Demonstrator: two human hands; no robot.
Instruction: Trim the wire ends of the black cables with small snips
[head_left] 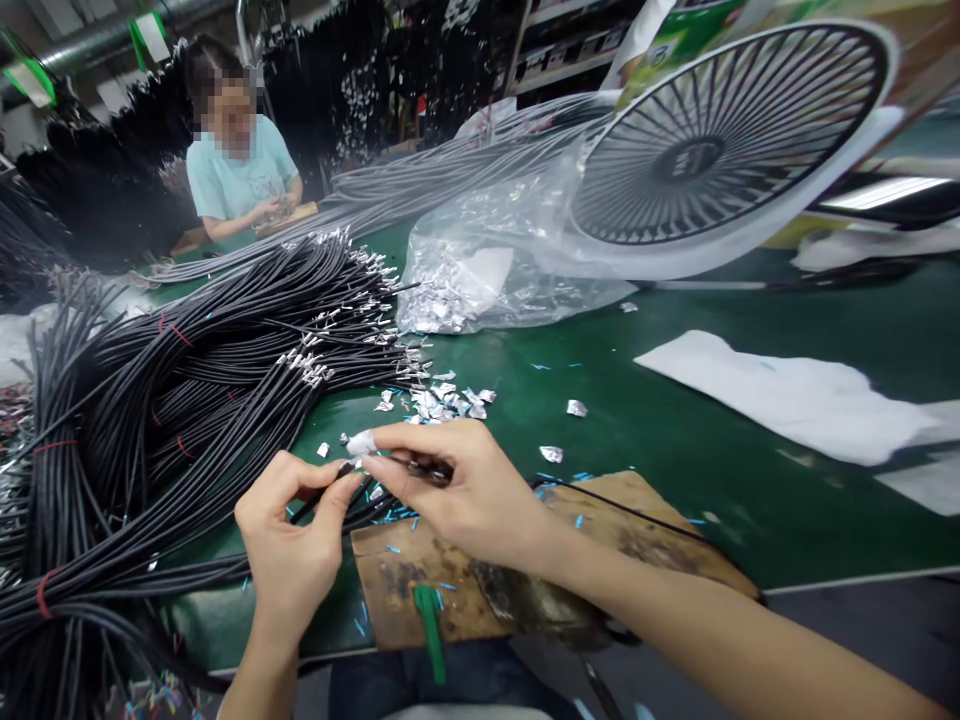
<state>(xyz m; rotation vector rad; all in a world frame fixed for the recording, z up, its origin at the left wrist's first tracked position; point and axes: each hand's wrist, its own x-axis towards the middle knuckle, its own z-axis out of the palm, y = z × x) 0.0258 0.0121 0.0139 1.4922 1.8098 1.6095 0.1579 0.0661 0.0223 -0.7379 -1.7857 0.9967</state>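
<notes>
My left hand (289, 525) pinches a black cable (319, 503) between thumb and forefinger, close to its end. Just right of it, my right hand (472, 490) closes thumb and forefinger at the cable's tip, where something pale and shiny shows. White tape (361, 443) wraps the right forefinger's tip. A dark object (431, 470) lies inside the curl of my right hand; its kind cannot be made out. Foil scraps (442, 402) are scattered on the table beyond my hands. Beneath the right hand lies a stained wooden board (420, 565) with small blue bits on it.
Bundled black cables (217, 340) with bare silvery ends fill the left side. A clear plastic bag (517, 270) holding foil stands behind, beside a round fan (720, 150). White cloth (787, 390) lies on the green table (750, 510). A co-worker (240, 170) sits across.
</notes>
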